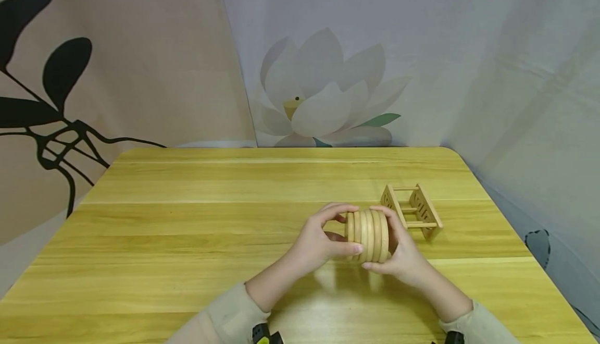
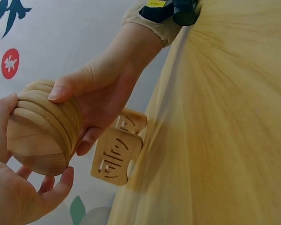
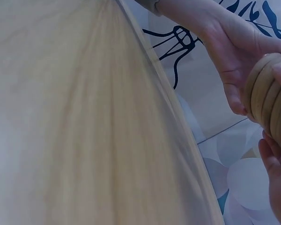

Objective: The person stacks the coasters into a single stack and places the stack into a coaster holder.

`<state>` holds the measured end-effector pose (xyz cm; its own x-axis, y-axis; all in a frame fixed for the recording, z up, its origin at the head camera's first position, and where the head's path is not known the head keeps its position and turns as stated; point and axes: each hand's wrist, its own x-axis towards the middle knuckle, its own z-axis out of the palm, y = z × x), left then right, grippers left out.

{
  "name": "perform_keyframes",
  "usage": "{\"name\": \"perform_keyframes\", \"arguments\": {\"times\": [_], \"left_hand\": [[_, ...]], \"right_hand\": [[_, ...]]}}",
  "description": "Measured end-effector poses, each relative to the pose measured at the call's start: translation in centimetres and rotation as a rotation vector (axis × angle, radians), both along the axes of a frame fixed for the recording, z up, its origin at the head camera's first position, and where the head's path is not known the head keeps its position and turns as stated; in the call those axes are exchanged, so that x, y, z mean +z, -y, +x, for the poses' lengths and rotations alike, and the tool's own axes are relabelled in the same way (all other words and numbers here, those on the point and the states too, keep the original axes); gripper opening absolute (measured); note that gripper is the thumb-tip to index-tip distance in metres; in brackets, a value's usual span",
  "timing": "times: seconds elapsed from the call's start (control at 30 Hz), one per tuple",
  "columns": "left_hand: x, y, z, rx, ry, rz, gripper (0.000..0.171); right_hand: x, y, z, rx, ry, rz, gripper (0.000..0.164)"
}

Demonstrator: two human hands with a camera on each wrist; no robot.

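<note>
A stack of several round wooden discs, like coasters (image 1: 370, 235), is held on its side between both hands, above the table with shadows beneath it. My left hand (image 1: 323, 235) grips the left end, with thumb in front and fingers over the top. On the right end, my right hand (image 1: 404, 255) curls its fingers and thumb round the rims. The left wrist view shows the smooth flat face of the end disc (image 2: 36, 140). Just beyond the right hand stands a small wooden rack (image 1: 425, 209) with cut-out side panels joined by thin rods.
The wooden table (image 1: 164, 240) has rounded far corners. Behind it hangs a pale cloth (image 1: 469, 73) printed with a large flower and dark leaves. Dark wrist devices (image 1: 266, 334) sit at the sleeves.
</note>
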<state>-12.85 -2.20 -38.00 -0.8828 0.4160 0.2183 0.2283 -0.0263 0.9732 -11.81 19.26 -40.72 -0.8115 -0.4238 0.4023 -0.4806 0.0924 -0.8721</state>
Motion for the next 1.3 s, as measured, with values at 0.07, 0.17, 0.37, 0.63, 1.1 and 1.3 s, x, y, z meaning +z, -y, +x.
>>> {"name": "perform_keyframes", "arguments": {"times": [0.07,0.17,0.37,0.63,1.1,1.3], "left_hand": [[0.1,-0.2,0.0,0.0,-0.004,0.006,0.061],[0.3,-0.4,-0.1,-0.001,-0.012,0.013,0.06],[0.6,-0.9,-0.3,-0.004,-0.025,0.012,0.06],[0.9,-1.7,-0.7,0.007,-0.048,-0.012,0.059],[1.6,-3.5,-1.4,0.02,-0.094,0.018,0.06],[1.9,-4.6,-1.8,-0.005,-0.13,0.058,0.058]], "right_hand": [[0.1,-0.1,-0.1,0.0,-0.007,-0.001,0.102],[0.3,-0.3,-0.1,-0.007,-0.008,0.001,0.103],[0.6,-0.8,-0.3,-0.041,-0.01,0.025,0.106],[1.2,-1.7,-0.7,-0.06,-0.055,0.051,0.106],[2.0,-3.8,-2.0,-0.039,-0.094,0.079,0.102],[2.6,-4.8,-2.3,-0.031,-0.087,0.065,0.101]]}}
